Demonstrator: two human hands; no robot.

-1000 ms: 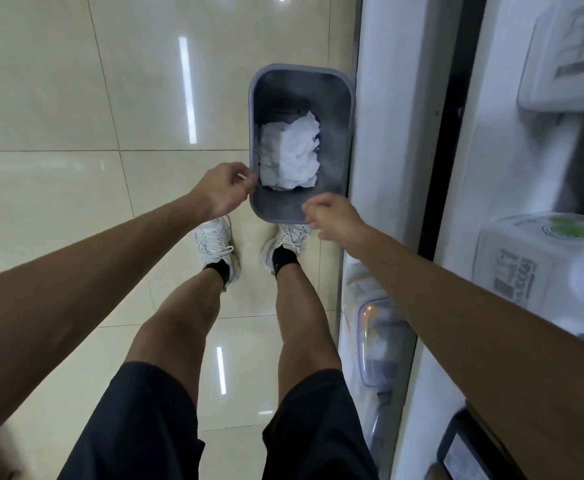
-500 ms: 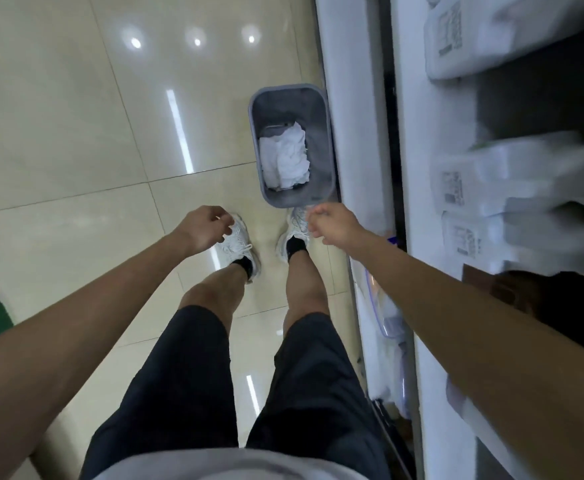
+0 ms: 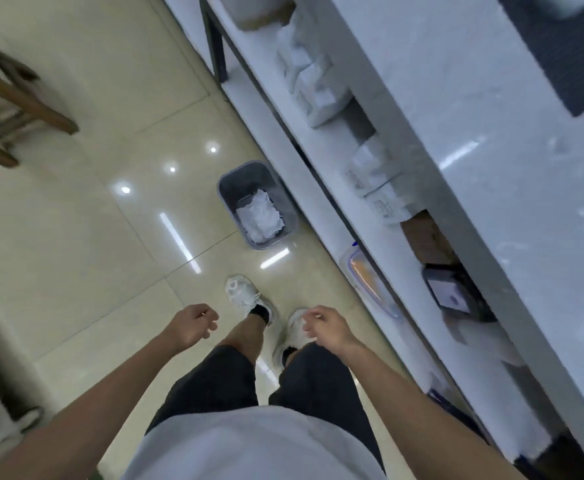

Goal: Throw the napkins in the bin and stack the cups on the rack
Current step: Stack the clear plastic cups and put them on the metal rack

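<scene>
while both hands hang empty, napkins (image 3: 259,216) fill the bin (image 3: 230,188).

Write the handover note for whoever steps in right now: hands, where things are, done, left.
Left hand: loosely curled, holding nothing.
Right hand: loosely curled, holding nothing.
Napkins: crumpled white wad lying inside the grey bin, which stands on the floor beside the shelf unit.
Done: napkins are in the bin.
Left: stack the cups on the rack; neither cups nor rack are in view.
</scene>
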